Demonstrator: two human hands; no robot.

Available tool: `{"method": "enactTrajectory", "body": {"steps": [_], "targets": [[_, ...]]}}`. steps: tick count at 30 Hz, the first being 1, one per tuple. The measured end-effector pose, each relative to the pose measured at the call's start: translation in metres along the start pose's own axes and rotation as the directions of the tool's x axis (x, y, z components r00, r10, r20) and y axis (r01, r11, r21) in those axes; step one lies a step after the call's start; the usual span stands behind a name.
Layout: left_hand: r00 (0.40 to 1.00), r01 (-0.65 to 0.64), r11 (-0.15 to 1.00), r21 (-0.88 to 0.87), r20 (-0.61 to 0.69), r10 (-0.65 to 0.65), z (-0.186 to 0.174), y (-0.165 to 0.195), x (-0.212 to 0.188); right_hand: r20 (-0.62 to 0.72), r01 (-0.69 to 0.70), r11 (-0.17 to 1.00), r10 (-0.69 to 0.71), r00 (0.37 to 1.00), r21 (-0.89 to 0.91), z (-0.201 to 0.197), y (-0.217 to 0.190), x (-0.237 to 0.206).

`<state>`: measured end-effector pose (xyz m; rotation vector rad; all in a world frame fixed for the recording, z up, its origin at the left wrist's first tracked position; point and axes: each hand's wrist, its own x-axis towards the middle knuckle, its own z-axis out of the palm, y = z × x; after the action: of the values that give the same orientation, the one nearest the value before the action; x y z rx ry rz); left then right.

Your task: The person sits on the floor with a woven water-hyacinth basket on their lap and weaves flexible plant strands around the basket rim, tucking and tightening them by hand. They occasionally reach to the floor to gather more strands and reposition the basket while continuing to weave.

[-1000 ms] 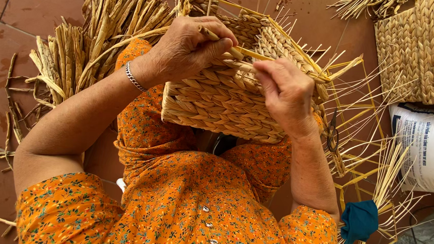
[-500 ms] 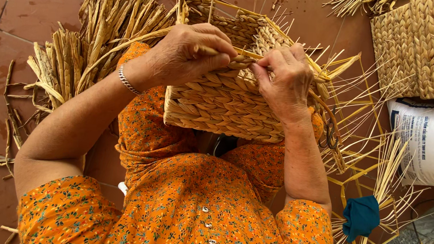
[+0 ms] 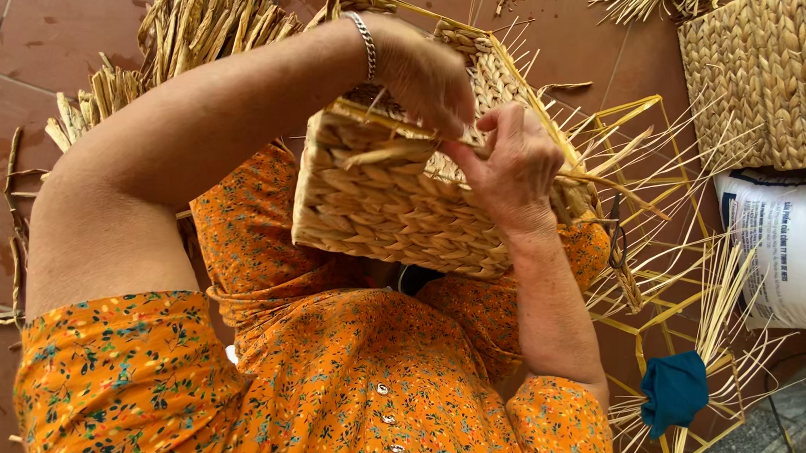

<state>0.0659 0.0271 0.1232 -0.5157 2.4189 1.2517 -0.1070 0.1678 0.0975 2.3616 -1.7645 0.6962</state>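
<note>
my left hand [image 3: 425, 76] and right hand [image 3: 516, 168], fingers pinched on a straw strand [image 3: 398, 153] at the rim of the woven basket [image 3: 394, 217] on my lap, could snap it if tugged hard.

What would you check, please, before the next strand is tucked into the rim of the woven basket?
1. Woven basket steadied on the lap: ok.
2. Left hand on the rim, bracing it: ok.
3. Right hand pinching a strand at the rim: ok.
4. Strand end free to pull through: cannot tell, the fingers hide it.
5. Spare straw bundle on the floor by the left arm: ok.
6. Yellow wire frame clear of the right elbow: not ok, it lies close beside it.
</note>
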Motion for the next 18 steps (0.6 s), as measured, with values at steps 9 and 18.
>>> {"method": "enactTrajectory", "body": {"steps": [9,18], "targets": [[0.991,-0.133,0.779,-0.613,-0.099,0.091,0.027,-0.014,0.003,-0.276,0.149,0.946,-0.231,0.933,-0.289,-0.026,-0.031,-0.008],[0.974,-0.179,0.765,-0.619,-0.219,0.050,0.028,-0.027,0.023,0.178,-0.337,0.778,0.286,0.942,0.530,-0.018,-0.054,-0.050]]}}
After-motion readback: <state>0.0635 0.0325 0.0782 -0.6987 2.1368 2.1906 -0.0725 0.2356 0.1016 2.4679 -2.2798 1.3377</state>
